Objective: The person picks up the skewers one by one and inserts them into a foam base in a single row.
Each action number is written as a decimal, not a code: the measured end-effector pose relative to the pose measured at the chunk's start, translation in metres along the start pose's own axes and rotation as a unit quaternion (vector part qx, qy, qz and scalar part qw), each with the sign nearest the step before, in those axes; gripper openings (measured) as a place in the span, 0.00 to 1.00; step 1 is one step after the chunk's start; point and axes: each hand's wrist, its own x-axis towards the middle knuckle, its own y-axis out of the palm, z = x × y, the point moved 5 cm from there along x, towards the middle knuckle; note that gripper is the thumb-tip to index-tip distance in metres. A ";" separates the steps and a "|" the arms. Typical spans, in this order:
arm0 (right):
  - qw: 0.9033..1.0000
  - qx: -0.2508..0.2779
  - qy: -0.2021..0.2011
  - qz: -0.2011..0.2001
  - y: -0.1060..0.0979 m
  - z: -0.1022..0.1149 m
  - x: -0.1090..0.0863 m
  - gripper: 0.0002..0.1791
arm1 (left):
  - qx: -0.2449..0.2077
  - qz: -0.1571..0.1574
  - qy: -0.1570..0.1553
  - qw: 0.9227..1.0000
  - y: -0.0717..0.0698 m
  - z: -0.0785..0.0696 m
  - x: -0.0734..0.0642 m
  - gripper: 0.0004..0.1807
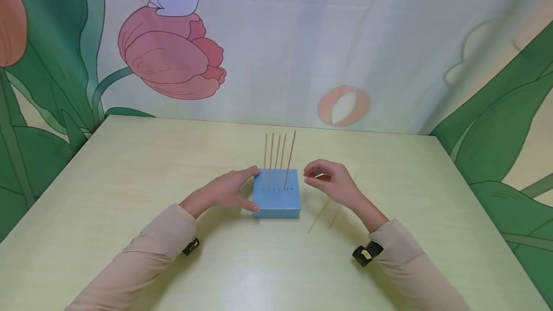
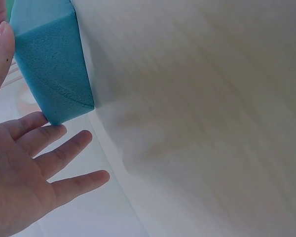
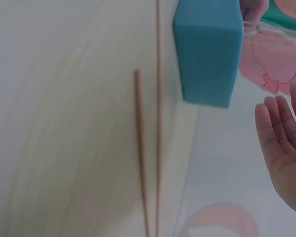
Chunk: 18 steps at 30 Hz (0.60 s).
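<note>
A blue foam block (image 1: 276, 201) sits on the table with several thin wooden sticks (image 1: 271, 162) standing upright in a row on it. The rightmost of them leans to the right, and two small bare holes show beside it. My left hand (image 1: 226, 189) holds the block at its left side, thumb at the front corner and fingertips at the back one; the left wrist view shows the outer fingers spread off the block (image 2: 56, 69). To the right of the block, my right hand (image 1: 330, 181) hovers with loosely curved fingers and nothing between them. Below it lie two loose sticks (image 1: 318, 216).
The pale wooden table (image 1: 129, 167) spreads around the block. A curtain printed with flowers (image 1: 173, 56) hangs behind its back edge, and green leaf prints (image 1: 505, 157) hang at the sides. A black band (image 1: 367, 253) is at the right wrist.
</note>
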 end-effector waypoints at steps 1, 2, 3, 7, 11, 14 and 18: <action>1.000 0.001 0.007 0.009 -0.002 -0.003 -0.001 0.07 | 0.000 0.000 0.000 1.000 0.000 0.000 0.000 0.53; 1.000 0.001 0.013 0.018 -0.004 -0.007 -0.002 0.07 | -0.001 0.000 0.000 1.000 0.000 0.000 0.000 0.53; 0.999 -0.001 0.020 0.027 -0.006 -0.010 -0.003 0.08 | 0.000 0.000 0.001 1.000 0.000 0.000 0.000 0.53; 0.998 0.000 0.040 0.052 -0.011 -0.023 -0.006 0.09 | -0.001 0.001 0.002 1.000 0.000 0.001 0.001 0.54; 0.996 0.009 0.055 0.074 -0.016 -0.031 -0.009 0.11 | -0.005 0.001 0.001 1.000 0.001 0.002 0.001 0.54; 0.993 0.008 0.059 0.102 -0.019 -0.038 -0.011 0.12 | -0.007 0.000 0.001 1.000 0.001 0.002 0.001 0.54; 0.988 0.000 0.059 0.143 -0.022 -0.048 -0.012 0.13 | -0.006 0.002 0.002 1.000 0.001 0.003 0.001 0.54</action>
